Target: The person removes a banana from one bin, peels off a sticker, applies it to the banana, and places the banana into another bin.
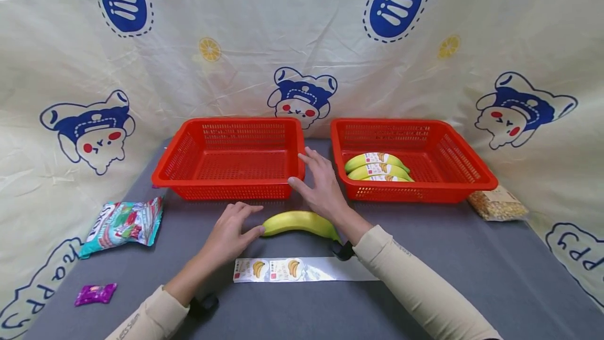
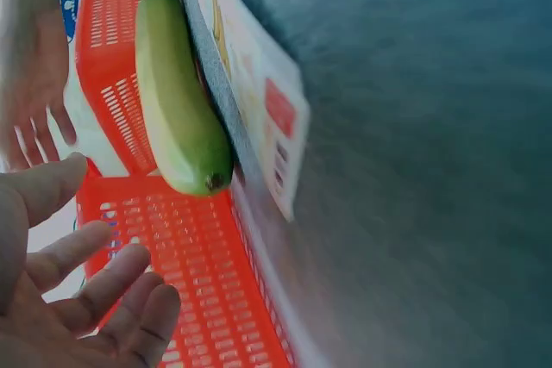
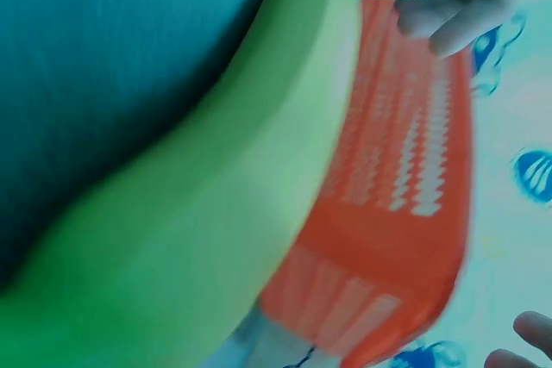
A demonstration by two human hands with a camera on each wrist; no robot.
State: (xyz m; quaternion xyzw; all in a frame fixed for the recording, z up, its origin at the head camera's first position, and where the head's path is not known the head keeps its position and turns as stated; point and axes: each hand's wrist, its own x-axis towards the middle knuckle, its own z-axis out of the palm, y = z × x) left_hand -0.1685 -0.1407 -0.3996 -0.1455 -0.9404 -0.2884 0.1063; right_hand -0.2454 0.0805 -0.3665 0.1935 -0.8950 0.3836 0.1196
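A single yellow-green banana [image 1: 297, 222] lies on the grey cloth, its upper surface bare of any label. At its left end is my left hand [image 1: 232, 231], fingers spread and thumb tip right by the banana's end. My right hand [image 1: 321, 185] hovers over the banana's right half, fingers extended toward the gap between two baskets. The left wrist view shows the loosely extended left fingers [image 2: 129, 299] beside the banana [image 2: 177, 101]. Only a few right fingertips [image 3: 530, 338] enter the right wrist view. In front lies a label strip [image 1: 330, 269] with two banana stickers at its left end.
A red basket [image 1: 226, 193] with nothing in it stands at back left. The right red basket [image 1: 424, 193] holds three labelled bananas [image 1: 377, 168]. A snack bag [image 1: 123, 224] and a small purple packet [image 1: 96, 294] lie left; a bag of kernels [image 1: 500, 204] lies right.
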